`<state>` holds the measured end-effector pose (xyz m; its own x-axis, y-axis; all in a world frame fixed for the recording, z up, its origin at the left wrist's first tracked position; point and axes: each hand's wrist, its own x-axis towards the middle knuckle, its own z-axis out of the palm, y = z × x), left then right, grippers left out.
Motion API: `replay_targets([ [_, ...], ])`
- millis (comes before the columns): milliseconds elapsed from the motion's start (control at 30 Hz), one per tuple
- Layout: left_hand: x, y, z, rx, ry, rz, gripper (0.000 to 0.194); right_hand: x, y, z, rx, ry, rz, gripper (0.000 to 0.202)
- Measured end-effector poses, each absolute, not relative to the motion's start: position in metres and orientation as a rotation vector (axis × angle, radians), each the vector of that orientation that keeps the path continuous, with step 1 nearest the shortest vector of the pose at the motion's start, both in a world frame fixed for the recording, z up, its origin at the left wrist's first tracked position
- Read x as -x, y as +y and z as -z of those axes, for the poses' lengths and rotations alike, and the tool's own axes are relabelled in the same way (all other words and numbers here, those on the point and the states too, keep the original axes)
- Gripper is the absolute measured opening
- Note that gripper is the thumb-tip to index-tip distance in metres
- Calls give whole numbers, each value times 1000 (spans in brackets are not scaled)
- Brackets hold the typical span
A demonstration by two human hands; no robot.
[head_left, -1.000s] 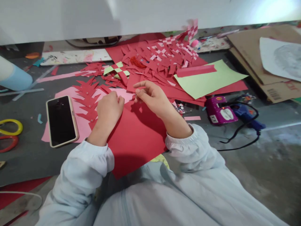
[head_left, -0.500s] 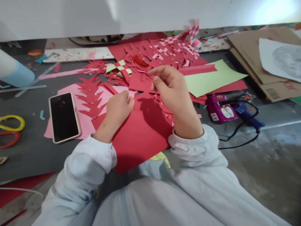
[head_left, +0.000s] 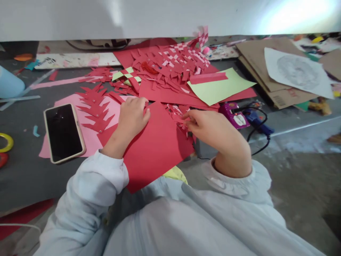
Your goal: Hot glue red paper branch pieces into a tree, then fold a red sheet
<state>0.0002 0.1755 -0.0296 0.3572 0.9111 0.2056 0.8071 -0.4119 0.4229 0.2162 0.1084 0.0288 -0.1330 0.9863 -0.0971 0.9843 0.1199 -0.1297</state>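
My left hand [head_left: 134, 115] rests over the upper left edge of a large red paper sheet [head_left: 157, 145], its fingers curled in; whatever they hold is hidden. My right hand [head_left: 210, 128] is bent down at the sheet's right side, thumb and forefinger drawn together among small red and pink paper scraps [head_left: 176, 113]. I cannot make out what is between those fingertips. Left of my left hand, a row of spiky red folded paper pieces [head_left: 97, 112] lies on a pink sheet [head_left: 65, 101].
A phone [head_left: 64, 133] lies at the left, with scissors [head_left: 6, 142] beyond it. Cut and woven red paper pieces [head_left: 170, 60] pile up at the back. Rightward are a light green sheet [head_left: 221, 89], a purple power box [head_left: 234, 115], a blue glue gun [head_left: 258, 122] and cardboard [head_left: 279, 92].
My right hand has moved from above the back papers down and toward me, to the scraps beside the red sheet. My left hand stays on the sheet. The view has shifted right.
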Motion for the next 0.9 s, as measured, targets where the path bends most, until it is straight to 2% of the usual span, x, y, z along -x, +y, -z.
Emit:
replay_targets([
  [100,-1,175,28,-2396,1531,-508,27,-215,100,-26,2188,-2330,-362,27],
  [300,0,180,28,-2393,1499,-511,29,-212,94,-22,2119,-2258,-439,25],
  [433,3,185,26,-2351,1459,-577,22,-215,94,-13,2024,-2067,-474,28],
  [533,4,185,17,-2306,1451,-620,16,-220,94,-8,1962,-1995,-491,23],
  [633,4,180,-2,-2295,1474,-687,12,-226,92,-9,1882,-1946,-557,16],
  [800,7,161,-49,-2286,1438,-855,8,-235,91,-18,1719,-1803,-452,29],
  [900,13,147,-79,-2269,1423,-962,8,-238,92,-33,1582,-1841,-583,20],
])
